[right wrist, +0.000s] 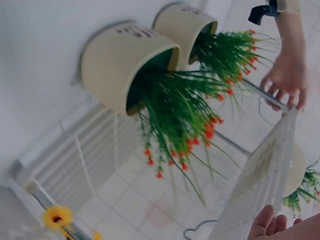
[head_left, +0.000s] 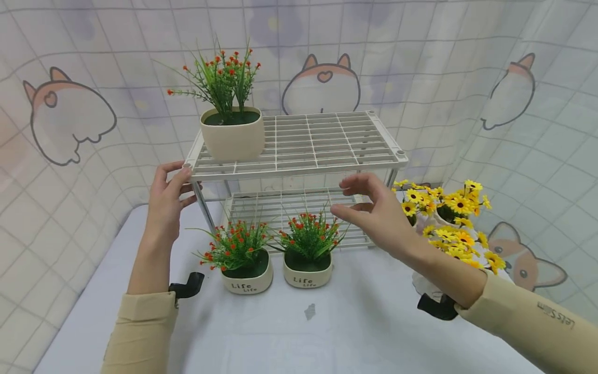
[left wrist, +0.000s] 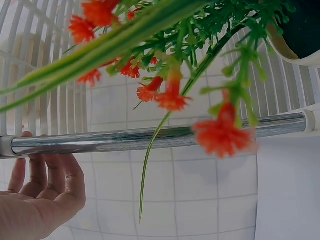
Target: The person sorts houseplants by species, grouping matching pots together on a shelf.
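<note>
My left hand (head_left: pixel 169 200) grips the front left corner of a white two-tier rack (head_left: pixel 327 167). In the left wrist view, its fingertips reach behind the chrome post (left wrist: pixel 125 141) near the top tier. My right hand (head_left: pixel 374 210), fingers loosely bent and holding nothing, hovers before the rack's right half. On the top tier's left side stands a cream pot (head_left: pixel 233 136) of red flowers. Two similar pots, a left one (head_left: pixel 247 283) and a right one (head_left: pixel 307 275), both marked "Life", stand on the table in front of the lower tier.
Yellow flowers (head_left: pixel 460 205) in pots stand to the right of the rack, partly behind my right forearm. A white cloth (head_left: pixel 261 332) covers the table. Behind it hangs a checked curtain (head_left: pixel 140 31) with cartoon dogs.
</note>
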Demonstrator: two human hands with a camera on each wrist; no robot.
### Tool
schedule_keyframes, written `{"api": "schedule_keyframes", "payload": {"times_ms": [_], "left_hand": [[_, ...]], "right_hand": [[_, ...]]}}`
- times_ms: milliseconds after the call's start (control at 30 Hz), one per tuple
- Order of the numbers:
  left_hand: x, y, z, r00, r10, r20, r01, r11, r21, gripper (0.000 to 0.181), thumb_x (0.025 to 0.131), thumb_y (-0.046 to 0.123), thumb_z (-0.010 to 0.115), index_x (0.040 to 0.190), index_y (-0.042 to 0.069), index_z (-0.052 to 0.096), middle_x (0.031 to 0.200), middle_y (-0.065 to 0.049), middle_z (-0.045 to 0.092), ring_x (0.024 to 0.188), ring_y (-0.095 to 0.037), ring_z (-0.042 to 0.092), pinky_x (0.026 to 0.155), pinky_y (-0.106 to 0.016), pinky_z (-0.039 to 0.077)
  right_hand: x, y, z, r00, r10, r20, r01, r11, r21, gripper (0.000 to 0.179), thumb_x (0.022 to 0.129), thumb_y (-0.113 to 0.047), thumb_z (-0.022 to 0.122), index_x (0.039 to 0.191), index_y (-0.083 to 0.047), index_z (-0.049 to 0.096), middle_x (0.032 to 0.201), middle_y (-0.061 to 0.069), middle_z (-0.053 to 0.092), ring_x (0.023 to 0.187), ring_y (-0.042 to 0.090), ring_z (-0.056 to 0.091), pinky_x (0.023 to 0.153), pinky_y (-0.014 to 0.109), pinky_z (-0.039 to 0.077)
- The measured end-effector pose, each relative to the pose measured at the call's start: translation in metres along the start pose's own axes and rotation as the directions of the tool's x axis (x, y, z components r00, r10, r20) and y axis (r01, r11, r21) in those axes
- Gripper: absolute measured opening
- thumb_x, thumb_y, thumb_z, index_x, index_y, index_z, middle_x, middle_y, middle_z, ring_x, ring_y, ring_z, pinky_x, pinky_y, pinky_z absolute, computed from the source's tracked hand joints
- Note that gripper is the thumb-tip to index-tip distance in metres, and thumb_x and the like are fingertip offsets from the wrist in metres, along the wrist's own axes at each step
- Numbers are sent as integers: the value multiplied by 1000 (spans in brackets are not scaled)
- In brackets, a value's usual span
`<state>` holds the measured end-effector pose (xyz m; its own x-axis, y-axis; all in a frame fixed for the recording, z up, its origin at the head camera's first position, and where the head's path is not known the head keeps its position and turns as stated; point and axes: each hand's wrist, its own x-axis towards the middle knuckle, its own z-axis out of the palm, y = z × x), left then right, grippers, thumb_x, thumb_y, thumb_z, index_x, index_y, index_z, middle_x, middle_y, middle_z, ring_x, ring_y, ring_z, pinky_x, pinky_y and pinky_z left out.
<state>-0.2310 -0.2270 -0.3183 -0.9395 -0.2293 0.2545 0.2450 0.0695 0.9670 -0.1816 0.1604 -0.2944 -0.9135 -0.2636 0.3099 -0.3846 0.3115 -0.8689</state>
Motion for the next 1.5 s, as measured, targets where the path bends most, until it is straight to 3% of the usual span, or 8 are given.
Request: {"api": "schedule_keyframes", "payload": {"times_ms": [233, 400, 567, 767, 933, 1067, 1500], "left_hand": [[0, 1, 3, 1000, 14, -1, -14, 999, 35, 37, 106, 37, 55, 137, 18, 50, 117, -2, 62, 104, -19, 61, 91, -39, 46], [1, 2, 3, 1000, 15, 9, -15, 1000, -6, 36, 106, 36, 57, 136, 18, 50, 115, -2, 62, 102, -18, 62, 89, -37, 46], [3, 3, 4, 1000, 23, 8, -23, 1000, 17, 37, 106, 37, 56, 138, 18, 50, 117, -2, 62, 104, -18, 62, 90, -37, 46], [2, 5, 3, 1000, 11, -1, -11, 1000, 28, 38, 106, 38, 55, 138, 19, 49, 118, -2, 62, 104, -18, 61, 92, -39, 45], [0, 4, 3, 1000, 5, -4, -5, 1000, 31, 36, 107, 38, 55, 137, 19, 50, 118, -1, 62, 104, -18, 61, 93, -40, 45], [-1, 2, 3, 1000, 13, -4, -13, 999, 44, 36, 107, 37, 54, 138, 19, 50, 118, -1, 62, 105, -18, 61, 92, -39, 45], [-1, -1, 2, 1000, 16, -9, -16, 998, 53, 37, 107, 39, 53, 138, 19, 50, 120, -3, 63, 105, -19, 61, 93, -39, 45]], "right_hand": [[-28, 30, 2, 995, 99, -26, -98, 994, 49, 49, 95, -13, 76, 134, -1, 49, 132, 11, 54, 122, 25, 52, 93, 25, 49], [-41, 58, 6, 984, 171, -55, -167, 984, 65, 51, 95, -12, 75, 135, 3, 47, 134, 15, 53, 124, 29, 51, 92, 23, 47], [-51, 87, 17, 951, 300, -72, -291, 950, 116, 55, 93, -9, 76, 135, 4, 44, 135, 18, 51, 125, 33, 51, 90, 23, 49], [-57, 114, 36, 911, 413, 4, -411, 905, 115, 64, 90, -11, 80, 140, 2, 43, 142, 21, 48, 130, 35, 49, 96, 42, 51], [-56, 127, 50, 903, 427, 55, -430, 893, 132, 73, 85, -8, 85, 144, 1, 42, 145, 22, 48, 133, 38, 49, 100, 49, 49], [-51, 134, 60, 909, 406, 92, -415, 897, 153, 79, 81, -5, 87, 146, 1, 41, 147, 22, 47, 134, 41, 47, 102, 51, 48], [-41, 140, 90, 918, 386, 94, -397, 894, 206, 83, 74, -1, 91, 142, 0, 43, 139, 19, 50, 124, 37, 55, 99, 47, 50]]}}
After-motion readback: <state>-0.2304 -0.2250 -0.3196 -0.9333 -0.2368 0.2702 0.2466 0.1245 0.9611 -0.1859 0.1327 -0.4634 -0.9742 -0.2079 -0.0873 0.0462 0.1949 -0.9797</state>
